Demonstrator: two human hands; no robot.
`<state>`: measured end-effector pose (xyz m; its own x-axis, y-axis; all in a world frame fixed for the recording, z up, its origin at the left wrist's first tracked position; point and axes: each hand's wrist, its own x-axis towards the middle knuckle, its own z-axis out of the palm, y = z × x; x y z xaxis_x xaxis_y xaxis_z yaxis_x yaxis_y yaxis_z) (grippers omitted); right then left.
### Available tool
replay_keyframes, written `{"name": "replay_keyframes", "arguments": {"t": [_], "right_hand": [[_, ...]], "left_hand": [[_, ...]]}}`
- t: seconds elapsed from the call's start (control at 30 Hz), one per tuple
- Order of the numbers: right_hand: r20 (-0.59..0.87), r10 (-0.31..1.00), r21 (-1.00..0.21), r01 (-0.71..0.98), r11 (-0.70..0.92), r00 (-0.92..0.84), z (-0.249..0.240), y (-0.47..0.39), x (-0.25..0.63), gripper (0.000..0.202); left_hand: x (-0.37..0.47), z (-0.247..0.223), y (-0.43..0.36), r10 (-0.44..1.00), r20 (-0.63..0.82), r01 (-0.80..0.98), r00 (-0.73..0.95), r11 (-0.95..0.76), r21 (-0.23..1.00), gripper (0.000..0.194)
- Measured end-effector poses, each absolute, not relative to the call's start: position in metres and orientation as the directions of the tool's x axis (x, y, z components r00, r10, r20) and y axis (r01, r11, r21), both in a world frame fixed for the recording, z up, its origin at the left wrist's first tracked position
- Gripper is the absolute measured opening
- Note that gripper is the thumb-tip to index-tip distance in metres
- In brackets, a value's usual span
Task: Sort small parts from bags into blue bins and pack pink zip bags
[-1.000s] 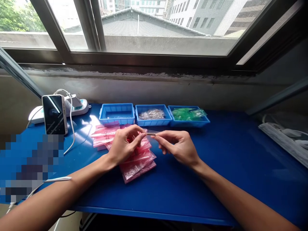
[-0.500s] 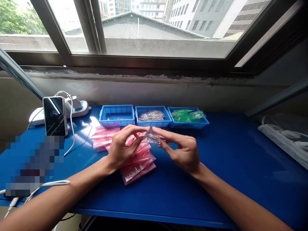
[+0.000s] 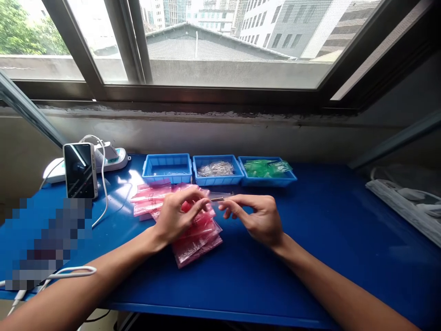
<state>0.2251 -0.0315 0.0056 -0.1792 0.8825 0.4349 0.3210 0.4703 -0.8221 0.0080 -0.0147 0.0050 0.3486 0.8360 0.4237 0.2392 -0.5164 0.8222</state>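
Between my two hands, above the table in front of the trays, is a small clear plastic bag seen nearly edge-on. A thin brownish metal piece shows at it, bridging the gap between my fingertips. My left hand pinches the bag's left side between thumb and fingers. My right hand has its index fingertip at the right end, with the other fingers curled below; its exact grip is partly hidden. Under my left hand lies a spread of pink plastic bags.
Behind my hands stand three blue trays: the left tray with a few small bits, the middle one with metal pins, the right one with green bags. A phone leans by a power strip; another power strip lies right.
The small clear bag has turned from showing its flat face to nearly edge-on. My right fingers have shifted slightly down and left. The view has tilted up a little.
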Motion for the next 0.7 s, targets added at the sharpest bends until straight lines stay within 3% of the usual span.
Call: {"name": "replay_keyframes", "arguments": {"t": [0.17, 0.37, 0.53, 0.7], "right_hand": [[0.294, 0.935, -0.918, 0.213, 0.334, -0.197, 0.0038, -0.0315, 0.224, 0.032], [0.236, 0.953, -0.947, 0.176, 0.269, -0.191, 0.0026, -0.0314, 0.2236, 0.033], [0.219, 0.962, -0.942, 0.223, 0.252, -0.16, 0.0029, -0.0304, 0.2236, 0.03], [0.235, 0.963, -0.956, 0.15, 0.253, -0.13, 0.0007, -0.0317, 0.2216, 0.027]], "left_hand": [[0.0095, 0.0058, -0.0161, 0.888, 0.286, 0.19, 0.36, -0.37, 0.909, 0.031], [0.011, 0.0073, -0.0147, 0.906, 0.235, 0.127, 0.351, -0.294, 0.947, 0.027], [0.0116, 0.0065, -0.015, 0.91, 0.287, 0.19, 0.299, -0.352, 0.917, 0.026], [0.0101, 0.0033, -0.0163, 0.888, 0.369, 0.175, 0.275, -0.424, 0.889, 0.022]]}}
